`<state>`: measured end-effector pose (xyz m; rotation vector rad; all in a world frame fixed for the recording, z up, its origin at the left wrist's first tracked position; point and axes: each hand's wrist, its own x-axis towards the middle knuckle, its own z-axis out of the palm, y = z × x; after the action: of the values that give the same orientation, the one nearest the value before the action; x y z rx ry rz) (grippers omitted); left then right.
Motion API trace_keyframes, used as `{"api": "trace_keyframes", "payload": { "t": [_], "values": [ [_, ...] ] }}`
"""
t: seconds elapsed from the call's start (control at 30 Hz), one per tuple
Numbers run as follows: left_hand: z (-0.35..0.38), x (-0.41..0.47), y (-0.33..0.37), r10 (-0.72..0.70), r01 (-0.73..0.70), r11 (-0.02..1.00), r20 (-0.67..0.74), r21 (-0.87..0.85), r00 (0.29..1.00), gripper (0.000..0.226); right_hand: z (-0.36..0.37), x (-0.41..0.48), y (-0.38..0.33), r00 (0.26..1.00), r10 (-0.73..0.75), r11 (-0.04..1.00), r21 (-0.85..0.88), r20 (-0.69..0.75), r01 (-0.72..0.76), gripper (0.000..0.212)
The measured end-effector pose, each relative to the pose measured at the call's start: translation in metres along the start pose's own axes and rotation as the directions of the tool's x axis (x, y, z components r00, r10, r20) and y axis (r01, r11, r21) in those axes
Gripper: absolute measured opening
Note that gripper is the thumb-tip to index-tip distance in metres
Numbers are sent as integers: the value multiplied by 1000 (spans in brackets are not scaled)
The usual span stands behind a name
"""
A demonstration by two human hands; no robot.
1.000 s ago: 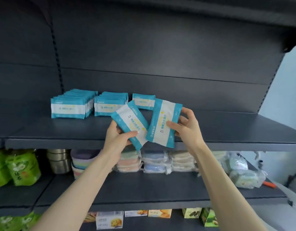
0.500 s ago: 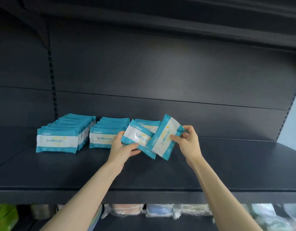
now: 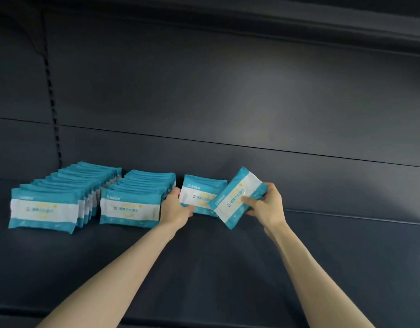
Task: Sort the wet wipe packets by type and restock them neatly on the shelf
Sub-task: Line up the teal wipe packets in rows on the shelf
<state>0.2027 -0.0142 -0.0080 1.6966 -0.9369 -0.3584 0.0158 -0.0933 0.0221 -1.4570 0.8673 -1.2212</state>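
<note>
My left hand (image 3: 174,209) pinches the upright packet (image 3: 200,196) by its left edge, standing it on the dark shelf (image 3: 228,268) just right of the rows of matching packets (image 3: 131,207). My right hand (image 3: 267,205) clamps thumb and fingers on the tilted packet (image 3: 236,197) at its right end, overlapping the first. They look like light, soft, pillowy pouches in slick teal-and-white film. I judge they sag and slide, so I would grip the flat faces near an end seam.
</note>
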Motion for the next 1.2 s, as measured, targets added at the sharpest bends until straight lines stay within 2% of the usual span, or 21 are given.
{"api": "trace_keyframes", "payload": {
  "t": [0.1,0.23,0.4,0.57,0.63,0.7,0.77,0.83,0.9,0.93,1.03,1.07,1.2],
  "values": [
    [9,12,-5,27,-24,990,-21,140,999,26,0,10,6,1000,18,1000,11,-26,-18,33],
    [20,26,-12,35,-27,979,-38,201,999,29,0,15,14,998,31,1000,8,-51,-30,29],
    [30,33,-14,71,-42,933,-69,357,995,29,0,15,22,997,46,999,-15,-66,-47,26],
    [26,18,0,96,-55,890,-69,452,993,44,3,10,20,997,69,997,24,-24,-69,25],
    [17,5,7,122,-94,910,-45,404,991,45,5,7,17,997,72,995,73,0,-72,26],
    [8,-8,13,103,-116,971,71,210,992,45,8,5,15,997,68,989,129,32,-71,26],
    [5,-15,17,66,-59,998,261,-34,963,57,13,2,11,994,58,982,175,90,-74,27],
    [4,-13,15,101,-65,989,292,-130,951,64,21,-1,11,984,56,978,188,171,-89,27],
    [0,-7,14,166,-157,986,235,-54,958,60,27,0,11,969,93,987,108,231,-120,27],
    [-3,-3,14,197,-207,978,208,30,958,58,28,2,13,964,118,992,13,239,-124,28],
    [-10,8,9,230,-276,922,187,273,955,58,31,13,25,969,166,913,-399,182,-82,34],
    [-10,11,8,225,-276,910,193,308,955,58,33,16,29,972,165,877,-476,167,-67,34],
    [-3,17,11,252,-320,840,208,439,945,58,41,27,38,980,137,811,-584,142,-29,47]
  ]
}}
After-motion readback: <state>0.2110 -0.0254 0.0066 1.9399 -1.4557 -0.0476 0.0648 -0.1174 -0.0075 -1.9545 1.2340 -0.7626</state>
